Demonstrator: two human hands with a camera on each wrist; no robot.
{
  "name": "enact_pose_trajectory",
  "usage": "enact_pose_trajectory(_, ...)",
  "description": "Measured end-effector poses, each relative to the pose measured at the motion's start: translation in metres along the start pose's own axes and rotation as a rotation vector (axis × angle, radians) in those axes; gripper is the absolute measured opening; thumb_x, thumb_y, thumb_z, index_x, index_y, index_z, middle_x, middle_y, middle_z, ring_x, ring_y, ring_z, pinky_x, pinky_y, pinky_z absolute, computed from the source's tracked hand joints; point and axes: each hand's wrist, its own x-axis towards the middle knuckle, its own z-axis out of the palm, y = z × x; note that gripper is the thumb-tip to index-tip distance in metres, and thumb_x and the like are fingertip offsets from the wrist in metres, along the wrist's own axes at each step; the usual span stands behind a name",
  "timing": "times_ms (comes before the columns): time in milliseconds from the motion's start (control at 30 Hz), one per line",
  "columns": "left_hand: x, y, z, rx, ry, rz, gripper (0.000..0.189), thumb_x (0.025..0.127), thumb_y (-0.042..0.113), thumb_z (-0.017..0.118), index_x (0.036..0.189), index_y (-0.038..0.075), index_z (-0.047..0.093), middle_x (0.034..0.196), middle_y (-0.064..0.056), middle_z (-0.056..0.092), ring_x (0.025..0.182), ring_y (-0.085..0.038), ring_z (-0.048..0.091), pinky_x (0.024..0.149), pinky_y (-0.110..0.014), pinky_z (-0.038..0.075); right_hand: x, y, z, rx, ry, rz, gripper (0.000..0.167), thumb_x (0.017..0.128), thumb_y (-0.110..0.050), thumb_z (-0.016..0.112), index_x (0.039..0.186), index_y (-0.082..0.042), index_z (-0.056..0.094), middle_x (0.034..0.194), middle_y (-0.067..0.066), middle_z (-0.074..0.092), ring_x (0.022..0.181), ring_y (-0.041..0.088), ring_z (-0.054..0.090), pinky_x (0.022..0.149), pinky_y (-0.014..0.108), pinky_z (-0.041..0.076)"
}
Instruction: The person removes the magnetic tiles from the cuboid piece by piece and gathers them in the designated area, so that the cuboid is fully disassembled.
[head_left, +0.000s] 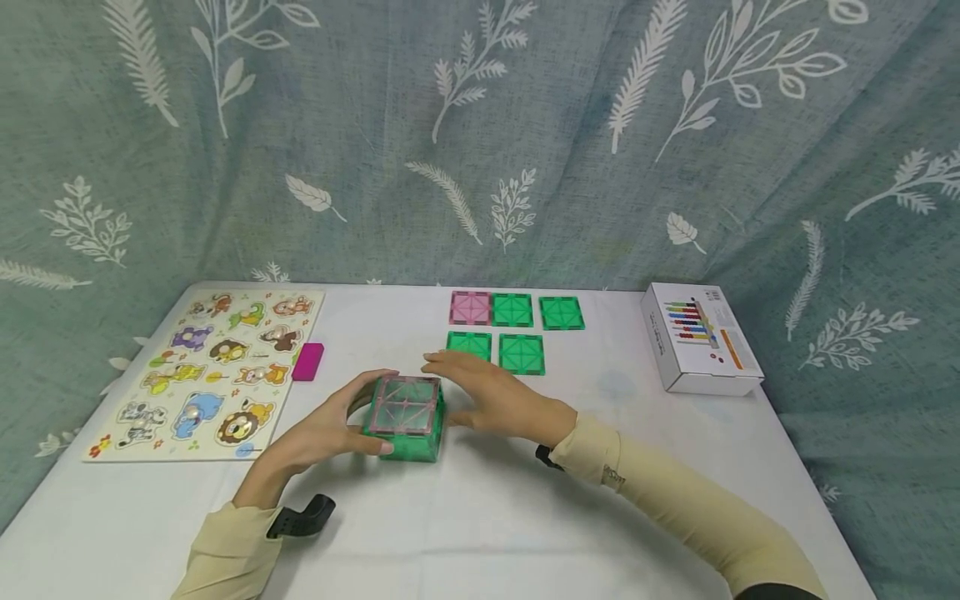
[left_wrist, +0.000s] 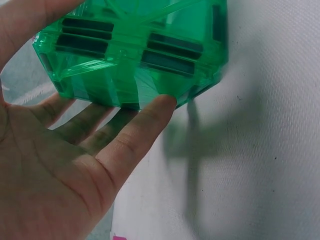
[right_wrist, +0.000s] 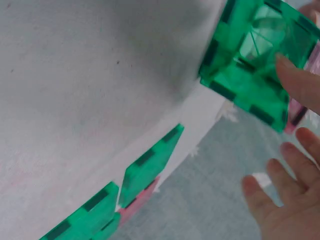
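Observation:
A box of green see-through magnetic tiles (head_left: pixel 415 450) stands on the table in front of the person, with a pink tile (head_left: pixel 390 411) as its top. My left hand (head_left: pixel 318 433) grips it from the left, thumb at the near side and fingers around the far side. In the left wrist view, those fingertips touch the green wall (left_wrist: pixel 125 75), where dark magnets show. On the other side, my right hand (head_left: pixel 506 400) has its fingers stretched out beside the box. The right wrist view shows its thumb (right_wrist: pixel 300 82) overlapping a green side, the other fingers apart from it.
Beyond the hands lie several flat green tiles (head_left: pixel 562 313) and one pink tile (head_left: pixel 470 308). An animal puzzle board (head_left: pixel 168 433) is at left, a magenta block (head_left: pixel 308 362) by its edge. A white box (head_left: pixel 712 383) sits at right. A leaf-patterned curtain (head_left: pixel 375 208) hangs behind.

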Motion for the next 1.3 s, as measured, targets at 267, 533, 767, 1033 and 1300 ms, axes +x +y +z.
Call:
enact_pose_trajectory(267, 0.001, 0.001, 0.0, 0.016, -0.011, 0.006, 0.098, 0.077, 0.02, 0.087, 0.155, 0.02, 0.029, 0.162, -0.015, 0.03, 0.153, -0.045, 0.018, 0.11, -0.059, 0.043, 0.009, -0.008, 0.008, -0.078, 0.076, -0.18, 0.059, 0.089, -0.013, 0.077, 0.142, -0.009, 0.053, 0.154, 0.006, 0.049, 0.146, 0.023, 0.044, 0.119, 0.035, 0.038)
enact_pose_trajectory(533, 0.001, 0.0, -0.001, 0.006, -0.016, 0.002, 0.097, 0.077, 0.021, 0.087, 0.155, 0.022, 0.029, 0.164, -0.013, 0.028, 0.154, -0.044, 0.018, 0.11, -0.061, 0.041, 0.02, -0.012, 0.019, -0.202, 0.085, -0.281, 0.059, 0.088, -0.005, 0.075, 0.142, -0.008, 0.054, 0.148, 0.007, 0.056, 0.14, 0.02, 0.051, 0.117, 0.03, 0.04)
enact_pose_trajectory(767, 0.001, 0.0, 0.0, 0.017, -0.023, 0.013, 0.096, 0.078, 0.022, 0.086, 0.154, 0.022, 0.029, 0.164, -0.012, 0.028, 0.153, -0.045, 0.019, 0.111, -0.063, 0.039, 0.021, -0.015, 0.024, -0.249, 0.086, -0.308, 0.057, 0.089, 0.001, 0.067, 0.144, -0.007, 0.053, 0.15, 0.006, 0.055, 0.143, 0.022, 0.05, 0.12, 0.029, 0.037)
enact_pose_trajectory(1033, 0.002, 0.003, 0.001, 0.03, -0.019, 0.013, 0.096, 0.078, 0.02, 0.087, 0.155, 0.019, 0.028, 0.164, -0.015, 0.028, 0.153, -0.046, 0.019, 0.11, -0.062, 0.041, 0.021, -0.014, 0.024, -0.243, 0.067, -0.289, 0.058, 0.09, -0.001, 0.067, 0.145, -0.007, 0.052, 0.151, 0.007, 0.054, 0.143, 0.021, 0.049, 0.119, 0.031, 0.038)
enact_pose_trajectory(1300, 0.002, 0.003, 0.001, 0.026, -0.019, 0.023, 0.097, 0.078, 0.018, 0.087, 0.155, 0.015, 0.028, 0.164, -0.018, 0.026, 0.153, -0.047, 0.016, 0.11, -0.061, 0.042, 0.021, -0.013, 0.025, -0.245, 0.048, -0.269, 0.057, 0.094, -0.01, 0.068, 0.148, -0.01, 0.05, 0.152, 0.006, 0.052, 0.144, 0.021, 0.048, 0.12, 0.032, 0.037)
